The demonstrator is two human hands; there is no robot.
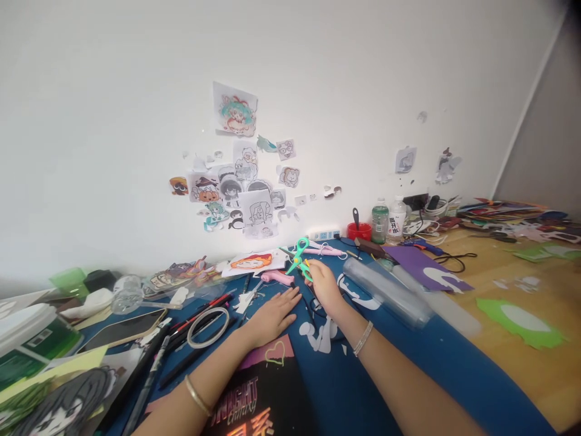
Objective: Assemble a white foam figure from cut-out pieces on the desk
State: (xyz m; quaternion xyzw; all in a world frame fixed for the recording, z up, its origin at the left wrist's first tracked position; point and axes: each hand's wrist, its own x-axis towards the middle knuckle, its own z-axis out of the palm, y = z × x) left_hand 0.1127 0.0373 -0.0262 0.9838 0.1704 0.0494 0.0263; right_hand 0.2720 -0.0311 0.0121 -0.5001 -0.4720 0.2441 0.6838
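Keeping the left hand as it lies, palm down with fingers a little spread and nothing visible in it, would give a calm support; what is under the palm I cannot tell. To its right, the right hand has its fingers curled around the green scissors, raised near the middle of the blue mat; their blades should best point away from the left fingers. On the surface, from left, come a white-and-green tub, a pale ring, a clear plastic roll, then bare wood. Behind, drawings hang on a white wall.
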